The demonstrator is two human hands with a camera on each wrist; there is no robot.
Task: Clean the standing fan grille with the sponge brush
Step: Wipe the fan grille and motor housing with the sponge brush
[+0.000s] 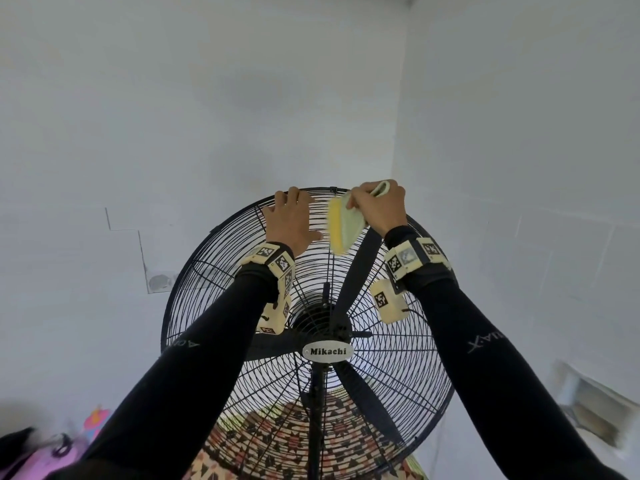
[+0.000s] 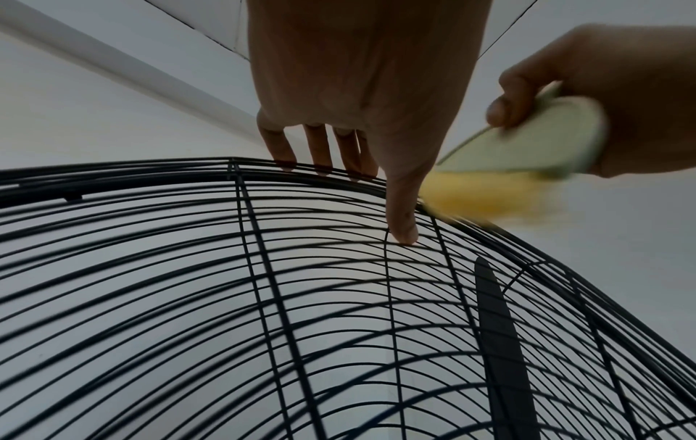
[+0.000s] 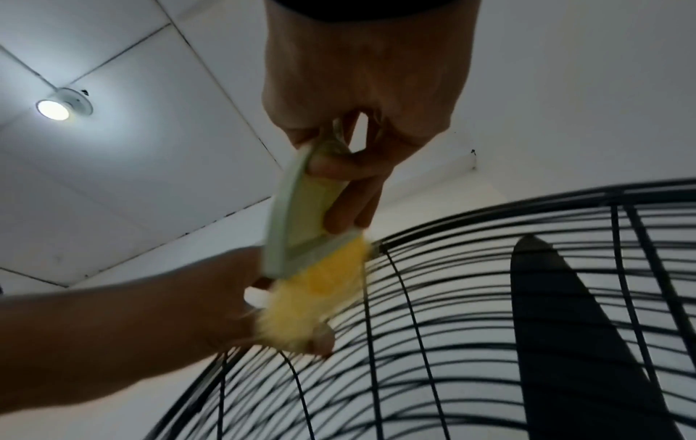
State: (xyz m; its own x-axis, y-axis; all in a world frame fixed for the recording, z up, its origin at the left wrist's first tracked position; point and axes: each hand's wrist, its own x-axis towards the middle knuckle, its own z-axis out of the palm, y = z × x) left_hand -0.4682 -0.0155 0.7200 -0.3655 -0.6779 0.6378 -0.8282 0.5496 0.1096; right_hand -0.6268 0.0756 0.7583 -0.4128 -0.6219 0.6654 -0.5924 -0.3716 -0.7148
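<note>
A big black standing fan fills the head view, and its wire grille [image 1: 214, 271] [image 2: 263, 297] [image 3: 433, 327] curves up to a top rim. My left hand [image 1: 289, 223] [image 2: 357, 89] lies flat on the top of the grille, fingers straight over the rim and thumb [image 2: 403, 226] pressed on the wires. My right hand [image 1: 377, 206] [image 3: 361, 89] grips the pale green handle of the sponge brush [image 1: 343, 225] [image 2: 519, 148] [image 3: 297, 226]. Its yellow head [image 2: 482, 196] [image 3: 324, 282] is blurred and touches the wires just right of my left thumb.
White walls meet in a corner behind the fan. The silver Mikachi badge [image 1: 324, 351] marks the hub, with black blades [image 3: 572, 342] behind the wires. A patterned cloth [image 1: 294, 441] shows below, pink things [image 1: 52, 452] lie at lower left, and a ceiling lamp [image 3: 54, 108] glows.
</note>
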